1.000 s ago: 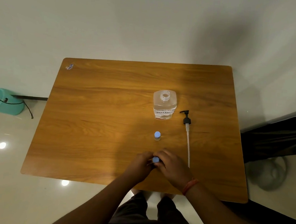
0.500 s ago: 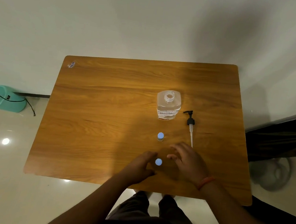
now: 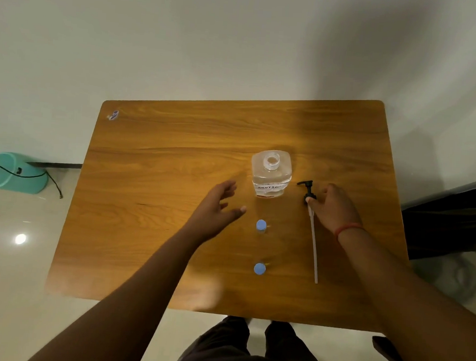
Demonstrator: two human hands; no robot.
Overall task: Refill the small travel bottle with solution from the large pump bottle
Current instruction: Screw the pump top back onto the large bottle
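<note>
Nearest the table's (image 3: 141,258) front edge: small travel bottle (image 3: 259,268), blue cap on, upright, untouched. Just beyond it a second blue-capped bottle (image 3: 261,226), also upright, apart from everything. Cannot tell which of the two got filled, or whether either did.

Left hand (image 3: 215,209) hovering beside and left of the farther small bottle, fingers spread and relaxed, holding nothing, aimed toward the large bottle. Right hand (image 3: 333,208) down at the pump assembly (image 3: 309,193), fingertips at the black collar where the white dip tube (image 3: 313,247) starts; pinched or only touching, cannot tell. Tube lying flat, running back toward the near edge, right of both small bottles.

Farther: large pump bottle (image 3: 271,174), clear, open threaded neck, pump out, roughly part full, handwritten label facing the camera. Stands between the two hands, touching neither.

Handling guess: large bottle probably heavy with liquid, smooth and slippery; grab around the flat body, not the neck. Pump light; take by the stiff collar, since the thin tube likely flexes and may drip. Small bottles light, tip easily; steady by the body when uncapping.

Far left corner: small sticker (image 3: 113,114). On the floor left: teal bucket (image 3: 12,173).
</note>
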